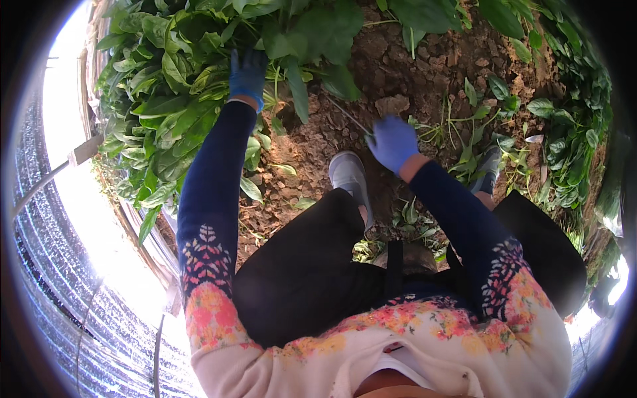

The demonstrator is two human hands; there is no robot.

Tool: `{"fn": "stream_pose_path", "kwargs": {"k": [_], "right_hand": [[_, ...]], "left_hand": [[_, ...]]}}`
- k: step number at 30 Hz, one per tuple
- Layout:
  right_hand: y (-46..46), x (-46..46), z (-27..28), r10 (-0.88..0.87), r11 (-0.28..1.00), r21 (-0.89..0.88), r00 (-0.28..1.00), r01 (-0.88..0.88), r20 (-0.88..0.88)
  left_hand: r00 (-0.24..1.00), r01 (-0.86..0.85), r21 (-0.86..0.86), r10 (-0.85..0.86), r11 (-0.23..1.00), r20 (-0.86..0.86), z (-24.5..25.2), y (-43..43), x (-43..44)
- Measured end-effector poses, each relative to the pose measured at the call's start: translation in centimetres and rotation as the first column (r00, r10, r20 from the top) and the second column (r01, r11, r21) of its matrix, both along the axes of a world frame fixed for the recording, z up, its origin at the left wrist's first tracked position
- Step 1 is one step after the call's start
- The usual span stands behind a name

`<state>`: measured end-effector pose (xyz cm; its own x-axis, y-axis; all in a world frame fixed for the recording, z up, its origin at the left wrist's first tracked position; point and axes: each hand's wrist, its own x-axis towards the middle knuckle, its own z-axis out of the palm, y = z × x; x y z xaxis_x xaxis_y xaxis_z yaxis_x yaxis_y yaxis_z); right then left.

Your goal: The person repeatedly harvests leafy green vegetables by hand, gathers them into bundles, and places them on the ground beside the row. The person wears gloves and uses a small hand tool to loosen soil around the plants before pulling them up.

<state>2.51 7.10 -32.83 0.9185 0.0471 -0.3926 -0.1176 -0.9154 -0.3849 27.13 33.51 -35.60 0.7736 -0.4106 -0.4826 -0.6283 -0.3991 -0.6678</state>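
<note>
My left hand (247,77), in a blue glove, reaches into the dense green leafy plants (174,114) at the upper left; its fingertips are partly among the leaves, and whether it grips any is hidden. My right hand (394,142), also gloved, is closed around the handle end of a thin metal tool (351,115). The tool's shaft slants up and left over the brown soil (303,144), towards the base of the plants. Its far end is close to the leaves, and its exact kind cannot be told.
Cut or loose leafy stems (465,144) lie on the soil right of my right hand. More leafy plants (567,154) stand along the right side. My shoes (348,171) rest on the soil. Plastic sheeting (64,278) and a thin bar (42,183) are at the left edge.
</note>
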Motion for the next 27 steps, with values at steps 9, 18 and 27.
{"fn": "stream_pose_path", "kwargs": {"k": [9,18,27], "right_hand": [[12.0,13.6,-9.5,-0.227,0.887,0.463,0.874,0.003,0.43],[10.9,22.1,-13.0,-0.37,0.42,0.907,0.919,0.038,0.133],[8.7,25.8,-8.9,-0.02,0.69,0.716,0.985,-0.11,0.17]], "left_hand": [[0.991,-0.111,-0.29,0.083,0.951,-0.107,6.8,-2.0,-8.1],[-0.018,-0.382,-0.006,0.014,-0.924,-1.0,-5.5,5.9,-16.5],[0.292,-0.273,0.171,-0.25,-0.947,-0.923,-8.4,5.7,-11.1]]}}
